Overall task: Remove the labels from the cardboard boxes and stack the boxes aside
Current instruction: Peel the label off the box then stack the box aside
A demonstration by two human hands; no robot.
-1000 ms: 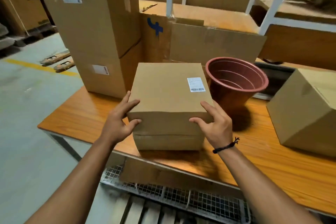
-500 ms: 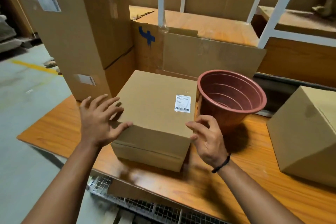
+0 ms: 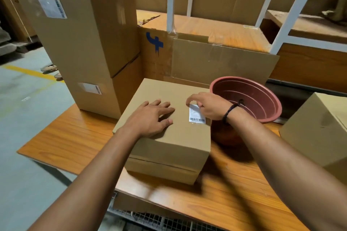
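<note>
On box (image 3: 169, 137): left hand (image 3: 152, 116) flat, right hand (image 3: 208, 107) pinching label (image 3: 196, 115).

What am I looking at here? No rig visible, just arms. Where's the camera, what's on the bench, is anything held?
There is no machine: a person works with bare hands, and the one wide-angle camera sits on their head, looking forward and down. On the wooden table stands a small cardboard box. The left hand lies flat on its top; the right hand has its fingertips at the upper edge of the white barcode label, apparently starting to peel it. Nothing is lifted. Beside it are a reddish plastic pot, two stacked labelled boxes at the left, and another box at the right.
</note>
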